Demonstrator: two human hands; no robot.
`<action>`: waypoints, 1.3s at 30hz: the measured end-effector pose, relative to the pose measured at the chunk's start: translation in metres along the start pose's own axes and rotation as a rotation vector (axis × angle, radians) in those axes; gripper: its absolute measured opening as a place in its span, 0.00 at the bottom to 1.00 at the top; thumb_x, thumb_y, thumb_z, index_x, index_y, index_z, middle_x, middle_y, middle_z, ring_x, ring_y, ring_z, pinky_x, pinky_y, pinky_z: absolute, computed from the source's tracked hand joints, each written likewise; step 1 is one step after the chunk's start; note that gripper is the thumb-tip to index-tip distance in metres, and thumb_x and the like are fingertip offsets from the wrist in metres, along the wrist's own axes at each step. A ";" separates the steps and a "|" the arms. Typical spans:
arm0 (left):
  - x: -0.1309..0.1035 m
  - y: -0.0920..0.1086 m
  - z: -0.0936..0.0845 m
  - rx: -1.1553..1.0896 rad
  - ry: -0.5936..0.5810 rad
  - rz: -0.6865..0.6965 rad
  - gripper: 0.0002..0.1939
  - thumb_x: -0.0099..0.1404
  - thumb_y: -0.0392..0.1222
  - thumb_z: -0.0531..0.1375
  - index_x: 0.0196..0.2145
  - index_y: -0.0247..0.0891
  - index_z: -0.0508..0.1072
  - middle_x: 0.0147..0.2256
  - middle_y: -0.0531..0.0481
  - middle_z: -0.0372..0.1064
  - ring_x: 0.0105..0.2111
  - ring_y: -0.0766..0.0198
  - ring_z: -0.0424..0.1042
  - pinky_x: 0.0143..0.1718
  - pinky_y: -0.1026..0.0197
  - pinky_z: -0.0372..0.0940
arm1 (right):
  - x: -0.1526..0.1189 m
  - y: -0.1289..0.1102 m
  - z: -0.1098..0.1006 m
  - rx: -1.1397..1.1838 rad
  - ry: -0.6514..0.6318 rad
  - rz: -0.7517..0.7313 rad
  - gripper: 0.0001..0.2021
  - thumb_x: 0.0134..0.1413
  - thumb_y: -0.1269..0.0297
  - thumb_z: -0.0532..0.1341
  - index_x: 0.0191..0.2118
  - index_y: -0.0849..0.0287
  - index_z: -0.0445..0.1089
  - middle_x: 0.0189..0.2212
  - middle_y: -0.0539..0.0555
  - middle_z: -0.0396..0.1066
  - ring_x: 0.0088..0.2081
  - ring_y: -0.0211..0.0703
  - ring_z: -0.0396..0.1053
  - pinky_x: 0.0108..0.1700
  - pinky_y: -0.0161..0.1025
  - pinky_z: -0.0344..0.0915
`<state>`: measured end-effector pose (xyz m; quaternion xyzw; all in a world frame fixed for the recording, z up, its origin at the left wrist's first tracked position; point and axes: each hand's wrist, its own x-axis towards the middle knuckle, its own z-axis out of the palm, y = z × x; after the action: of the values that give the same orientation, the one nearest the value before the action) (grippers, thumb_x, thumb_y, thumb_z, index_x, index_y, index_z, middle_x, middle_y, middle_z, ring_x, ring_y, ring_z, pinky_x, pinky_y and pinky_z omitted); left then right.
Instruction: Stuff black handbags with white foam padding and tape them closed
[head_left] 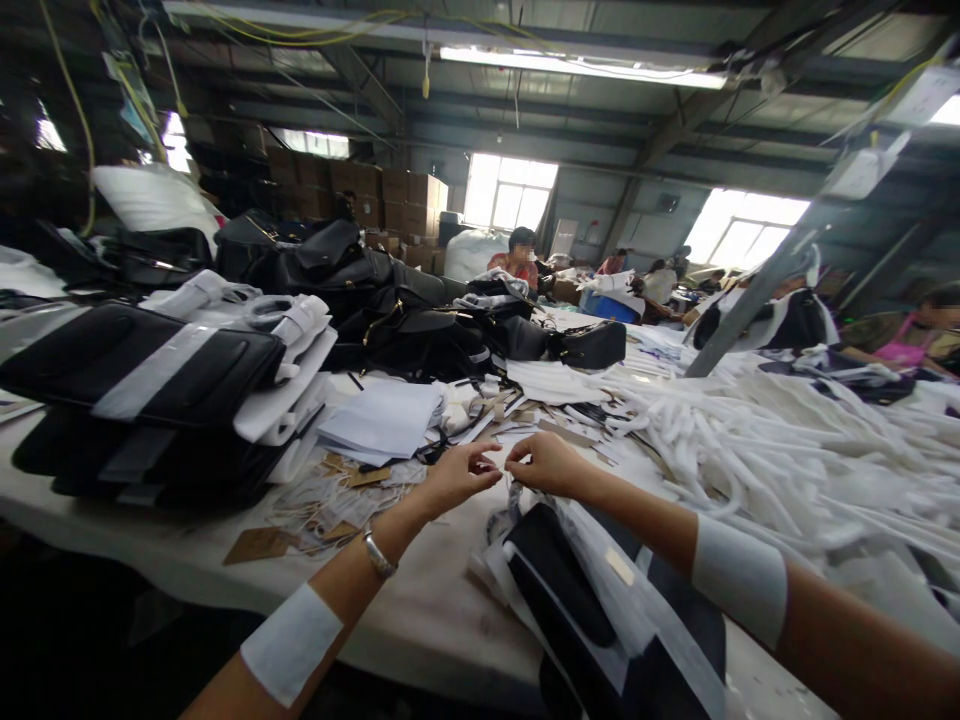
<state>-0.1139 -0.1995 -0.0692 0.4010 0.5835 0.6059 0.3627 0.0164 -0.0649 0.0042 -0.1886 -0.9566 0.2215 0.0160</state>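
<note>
A black handbag [559,570] lies in front of me, partly covered in white wrapping, with a small pale label [620,567] on the wrap. My right hand [551,465] hovers at the bag's wrapped handle [514,500], thumb and fingertips pinched together; whatever is between them is too small to make out. Just left of it is my left hand [459,478], its fingers apart and nothing visible in them. Below and beyond the left hand, brown paper tags [262,544] with pale strings are spread over the table [420,590].
Stacked black bags with white bands [142,370] stand at the left. A pile of black bags [420,335] and white paper sheets [382,420] lie behind my hands. White padded strips [712,450] heap up at the right, near a slanted metal post [739,325]. Co-workers sit farther back.
</note>
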 end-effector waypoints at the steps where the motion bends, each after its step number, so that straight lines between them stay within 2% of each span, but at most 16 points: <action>1: -0.001 0.000 0.000 -0.008 -0.021 -0.031 0.24 0.49 0.40 0.72 0.45 0.33 0.78 0.27 0.51 0.73 0.27 0.65 0.70 0.33 0.63 0.64 | 0.000 0.001 0.001 0.006 0.012 0.001 0.10 0.49 0.63 0.62 0.33 0.57 0.82 0.25 0.52 0.77 0.30 0.42 0.70 0.35 0.36 0.60; 3: -0.003 0.001 -0.001 -0.041 -0.063 -0.097 0.15 0.50 0.41 0.72 0.36 0.33 0.79 0.27 0.50 0.72 0.28 0.65 0.70 0.33 0.63 0.65 | 0.001 0.003 0.001 0.033 0.019 0.011 0.10 0.48 0.63 0.63 0.33 0.57 0.82 0.27 0.53 0.78 0.32 0.43 0.71 0.37 0.37 0.61; 5: -0.006 0.003 -0.002 -0.102 -0.094 -0.156 0.11 0.52 0.43 0.71 0.31 0.33 0.79 0.28 0.49 0.73 0.31 0.64 0.71 0.35 0.62 0.67 | 0.002 0.006 0.000 0.081 0.008 0.034 0.09 0.48 0.63 0.64 0.32 0.57 0.82 0.26 0.52 0.77 0.33 0.44 0.71 0.37 0.37 0.61; 10: -0.011 0.008 -0.006 -0.352 -0.178 -0.260 0.11 0.53 0.43 0.70 0.34 0.35 0.78 0.39 0.45 0.75 0.43 0.59 0.74 0.50 0.55 0.68 | 0.003 0.014 -0.004 0.307 -0.078 0.132 0.12 0.51 0.57 0.66 0.36 0.60 0.80 0.25 0.50 0.76 0.29 0.40 0.70 0.33 0.34 0.63; 12: -0.012 0.005 -0.006 -0.451 -0.179 -0.286 0.12 0.54 0.44 0.70 0.34 0.35 0.78 0.40 0.43 0.76 0.44 0.58 0.74 0.52 0.53 0.68 | 0.002 0.018 -0.005 0.438 -0.134 0.174 0.15 0.54 0.54 0.65 0.39 0.61 0.79 0.27 0.51 0.77 0.29 0.39 0.71 0.33 0.34 0.65; 14: -0.012 0.001 -0.002 -0.527 -0.145 -0.291 0.13 0.55 0.44 0.69 0.36 0.35 0.78 0.39 0.43 0.76 0.43 0.59 0.75 0.52 0.53 0.68 | -0.001 0.020 -0.005 0.574 -0.194 0.199 0.18 0.58 0.51 0.62 0.42 0.63 0.78 0.33 0.55 0.79 0.33 0.40 0.74 0.37 0.34 0.69; 17: -0.010 -0.007 0.006 -0.584 -0.072 -0.270 0.14 0.55 0.39 0.70 0.40 0.35 0.78 0.38 0.44 0.76 0.38 0.64 0.75 0.48 0.61 0.69 | -0.008 0.024 -0.009 0.745 -0.259 0.207 0.26 0.65 0.44 0.52 0.43 0.64 0.76 0.44 0.61 0.77 0.44 0.42 0.76 0.49 0.37 0.71; 19: -0.009 -0.011 0.011 -0.587 -0.028 -0.262 0.16 0.54 0.35 0.71 0.42 0.35 0.79 0.37 0.45 0.76 0.33 0.69 0.74 0.37 0.69 0.68 | -0.014 0.026 -0.014 0.909 -0.287 0.197 0.32 0.65 0.39 0.48 0.44 0.64 0.74 0.48 0.63 0.76 0.49 0.45 0.74 0.56 0.40 0.68; 20: -0.008 -0.013 0.013 -0.581 -0.008 -0.261 0.17 0.53 0.34 0.71 0.42 0.35 0.79 0.37 0.46 0.76 0.31 0.71 0.72 0.31 0.72 0.65 | -0.017 0.027 -0.016 1.008 -0.306 0.174 0.33 0.63 0.37 0.49 0.45 0.65 0.74 0.49 0.64 0.75 0.51 0.46 0.74 0.58 0.42 0.67; 22: -0.007 -0.016 0.016 -0.562 0.026 -0.266 0.18 0.52 0.35 0.72 0.42 0.36 0.80 0.38 0.45 0.75 0.30 0.73 0.70 0.22 0.74 0.56 | -0.023 0.029 -0.018 1.154 -0.360 0.094 0.31 0.59 0.38 0.57 0.48 0.65 0.72 0.51 0.64 0.74 0.53 0.48 0.72 0.62 0.44 0.63; 25: -0.006 -0.019 0.020 -0.522 0.068 -0.266 0.21 0.51 0.41 0.74 0.43 0.39 0.81 0.42 0.45 0.75 0.31 0.73 0.70 0.19 0.73 0.48 | -0.025 0.033 -0.013 1.014 -0.314 0.023 0.27 0.51 0.46 0.68 0.50 0.63 0.72 0.50 0.62 0.75 0.51 0.46 0.73 0.58 0.41 0.66; 28: -0.004 -0.021 0.024 -0.474 0.100 -0.259 0.23 0.51 0.47 0.74 0.45 0.41 0.80 0.47 0.45 0.75 0.37 0.69 0.72 0.23 0.72 0.49 | -0.021 0.036 -0.001 0.808 -0.141 0.077 0.22 0.54 0.47 0.65 0.43 0.63 0.73 0.35 0.57 0.78 0.32 0.38 0.75 0.38 0.35 0.72; 29: -0.004 -0.021 0.025 -0.461 0.111 -0.255 0.23 0.52 0.49 0.74 0.46 0.42 0.80 0.48 0.45 0.74 0.40 0.66 0.73 0.24 0.71 0.50 | -0.019 0.036 0.002 0.771 -0.106 0.087 0.21 0.56 0.48 0.63 0.42 0.63 0.73 0.29 0.54 0.76 0.25 0.35 0.71 0.31 0.33 0.69; 31: -0.003 -0.021 0.028 -0.449 0.130 -0.241 0.25 0.52 0.51 0.73 0.47 0.43 0.79 0.50 0.45 0.74 0.46 0.62 0.72 0.28 0.70 0.54 | -0.015 0.035 0.007 0.697 -0.067 0.080 0.17 0.58 0.52 0.61 0.41 0.63 0.73 0.22 0.49 0.72 0.19 0.32 0.63 0.23 0.31 0.61; 35: 0.000 -0.022 0.034 -0.498 0.136 -0.181 0.26 0.54 0.55 0.72 0.48 0.41 0.79 0.51 0.45 0.74 0.52 0.59 0.70 0.38 0.68 0.62 | -0.012 0.031 0.009 0.537 -0.005 0.050 0.10 0.56 0.58 0.61 0.36 0.61 0.71 0.17 0.45 0.65 0.18 0.33 0.61 0.22 0.30 0.57; 39: 0.006 -0.025 0.036 -0.581 0.161 -0.128 0.25 0.53 0.55 0.73 0.44 0.38 0.79 0.47 0.44 0.76 0.47 0.61 0.73 0.44 0.66 0.66 | -0.008 0.026 0.003 0.410 -0.025 0.041 0.10 0.54 0.58 0.60 0.32 0.60 0.71 0.19 0.46 0.68 0.19 0.34 0.64 0.22 0.31 0.58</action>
<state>-0.0845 -0.1780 -0.0939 0.1936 0.4368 0.7532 0.4520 0.0330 -0.0473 -0.0093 -0.1981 -0.8876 0.4142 0.0377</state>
